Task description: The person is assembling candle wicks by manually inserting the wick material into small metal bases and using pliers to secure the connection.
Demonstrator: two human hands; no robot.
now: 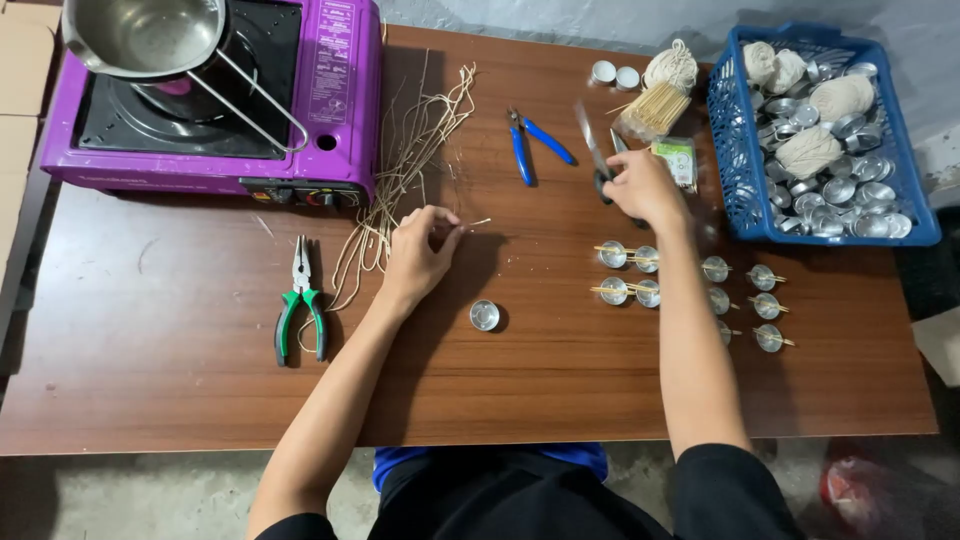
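Observation:
My left hand pinches a short pale wick piece just above the wooden table, beside a loose bundle of long pale wicks. My right hand grips black-handled scissors, blurred, blades pointing up and away. A single small metal cup sits in front of my left hand. Several metal cups with thin sticks laid across them stand in rows under my right forearm.
A purple portable stove with a steel saucepan fills the back left. Green-handled pliers, blue-handled cutters, a bundle of wooden sticks and a blue basket of cups and twine balls lie around.

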